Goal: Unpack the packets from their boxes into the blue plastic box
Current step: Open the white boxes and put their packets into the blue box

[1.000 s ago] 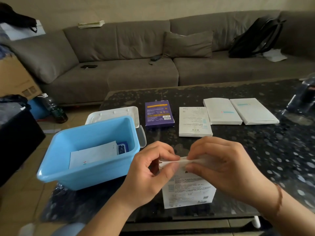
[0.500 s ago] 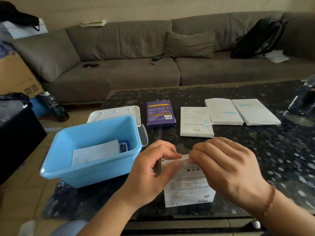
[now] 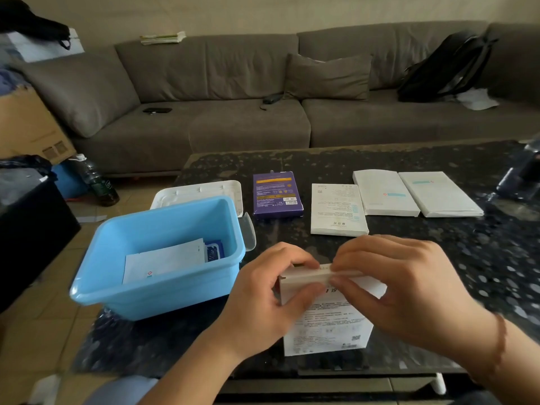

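Both hands, left hand point(image 3: 263, 299) and right hand point(image 3: 409, 290), pinch the top flap of a white box point(image 3: 327, 328) at lower centre on the desk point(image 3: 467, 258), opening step; next likely pull packets out, drop into blue box point(image 3: 152, 287) lower left.

On the dark speckled table point(image 3: 482, 258) lie 5 flat boxes: 1 purple box point(image 3: 277, 194) at centre, 3 white boxes point(image 3: 337, 210) point(image 3: 384, 192) point(image 3: 439, 194) in a row to its right, and 1 white box point(image 3: 327, 325) at lower centre, held by 2 hands point(image 3: 263, 299) point(image 3: 409, 290). At the left stands 1 blue plastic box point(image 3: 163, 293) holding 2 packets, 1 white point(image 3: 163, 260) and 1 dark blue point(image 3: 214, 250), with 1 white lid point(image 3: 195, 191) behind it.
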Motion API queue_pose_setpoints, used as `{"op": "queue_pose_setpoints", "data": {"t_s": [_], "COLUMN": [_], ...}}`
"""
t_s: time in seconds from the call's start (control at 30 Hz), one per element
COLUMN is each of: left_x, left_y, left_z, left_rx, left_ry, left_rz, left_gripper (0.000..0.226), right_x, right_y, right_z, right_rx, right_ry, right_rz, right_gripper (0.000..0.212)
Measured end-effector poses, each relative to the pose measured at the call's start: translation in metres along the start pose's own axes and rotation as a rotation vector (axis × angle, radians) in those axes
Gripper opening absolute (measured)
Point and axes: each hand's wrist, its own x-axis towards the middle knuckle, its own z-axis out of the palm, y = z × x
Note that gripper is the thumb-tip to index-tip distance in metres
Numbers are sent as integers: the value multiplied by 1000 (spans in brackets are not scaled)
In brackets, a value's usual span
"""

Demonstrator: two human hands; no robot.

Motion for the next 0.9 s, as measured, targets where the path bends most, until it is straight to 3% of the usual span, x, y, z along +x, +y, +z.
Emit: {"op": "queue_pose_setpoints", "data": {"t_s": [0.17,0.33,0.5,0.7,0.9], "left_x": [0,3,2,3,2], "left_y": [3,6,3,1,-3], "left_z": [5,3,2,1,0], "left_rx": [-11,-33,-7,74,96], "left_ry": [-23,-33,-61,-55,-72], "left_rz": [-29,-24,10,93,139], "left_gripper": [22,22,24,20,20], "right_x": [4,-1,-2,6,-4], "right_y": [-2,-2,0,-2,-2], "right_z": [0,7,13,13,15], "right_rx": [-116,-331,-328,-214,-200], "right_ry": [7,33,30,-53,32], "right_rz": [-111,-262,-216,-26,-85], "right_gripper": [6,23,26,19,9]}}
